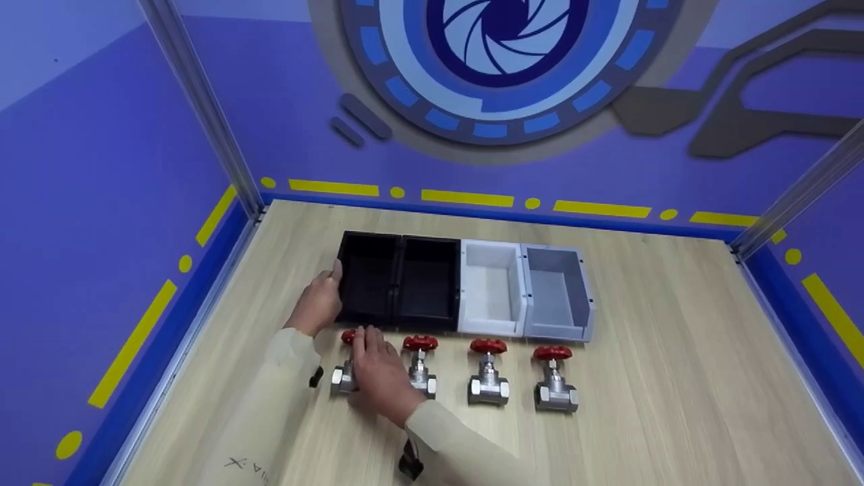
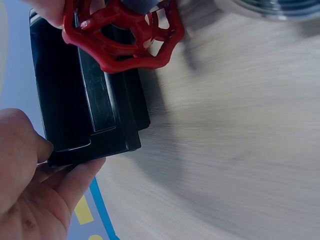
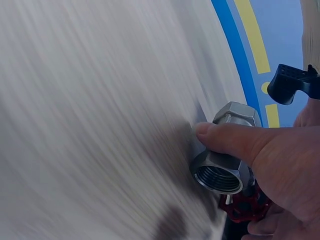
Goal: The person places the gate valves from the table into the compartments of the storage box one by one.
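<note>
My left hand (image 1: 317, 302) pinches the outer wall of the leftmost black bin (image 2: 100, 142), thumb on the rim and fingers beneath it in the left wrist view. Just in front of that bin, my right hand (image 1: 383, 371) grips the leftmost gate valve (image 1: 343, 379), partly covering it. The right wrist view shows my thumb (image 3: 227, 140) across its steel body, with the threaded opening facing out. Its red handwheel (image 2: 122, 42) overlaps the bin in the left wrist view. A second gate valve (image 1: 421, 371) stands right beside my right hand, partly hidden by it.
Another black bin (image 1: 432, 325), a white bin (image 1: 491, 329) and a grey bin (image 1: 557, 333) continue the row rightward, side by side. Before them stand two more gate valves, one (image 1: 488, 386) by the white bin, one (image 1: 556, 393) by the grey. Printed walls enclose the wooden table (image 1: 675, 378).
</note>
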A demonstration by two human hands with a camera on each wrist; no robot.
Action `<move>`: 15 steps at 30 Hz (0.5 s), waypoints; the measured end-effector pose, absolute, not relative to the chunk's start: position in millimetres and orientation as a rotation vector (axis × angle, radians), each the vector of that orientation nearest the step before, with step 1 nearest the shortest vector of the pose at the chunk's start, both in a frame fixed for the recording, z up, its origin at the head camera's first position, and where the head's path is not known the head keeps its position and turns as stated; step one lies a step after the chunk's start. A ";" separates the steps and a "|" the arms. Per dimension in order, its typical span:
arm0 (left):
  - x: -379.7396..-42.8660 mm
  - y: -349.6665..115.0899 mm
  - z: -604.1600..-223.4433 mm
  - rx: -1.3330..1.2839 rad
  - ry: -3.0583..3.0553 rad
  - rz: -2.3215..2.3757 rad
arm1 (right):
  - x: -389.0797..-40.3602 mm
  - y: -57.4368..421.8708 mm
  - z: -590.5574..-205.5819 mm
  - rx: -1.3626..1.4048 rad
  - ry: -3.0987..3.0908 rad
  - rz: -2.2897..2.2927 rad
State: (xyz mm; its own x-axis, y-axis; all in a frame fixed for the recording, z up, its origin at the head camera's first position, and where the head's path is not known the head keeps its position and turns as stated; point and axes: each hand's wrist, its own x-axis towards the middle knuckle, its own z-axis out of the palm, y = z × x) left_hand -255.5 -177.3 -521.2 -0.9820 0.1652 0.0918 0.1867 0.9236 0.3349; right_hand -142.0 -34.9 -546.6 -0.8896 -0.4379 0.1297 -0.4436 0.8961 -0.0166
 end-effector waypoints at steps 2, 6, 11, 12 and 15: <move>-255.9 -177.3 -521.2 -0.276 -3.015 -0.538 | -142.1 -35.2 -547.9 0.682 -2.920 0.075; -256.2 -176.5 -520.5 -0.277 -3.020 -0.538 | -142.6 -35.2 -549.5 0.680 -2.900 0.086; -255.0 -176.6 -520.3 -0.281 -3.009 -0.519 | -144.7 -33.3 -549.3 0.697 -2.953 0.227; -254.8 -176.7 -520.1 -0.283 -3.006 -0.517 | -145.3 -32.9 -549.5 0.702 -2.963 0.267; -254.6 -177.0 -520.6 -0.290 -2.994 -0.511 | -146.9 -31.3 -550.3 0.718 -2.982 0.363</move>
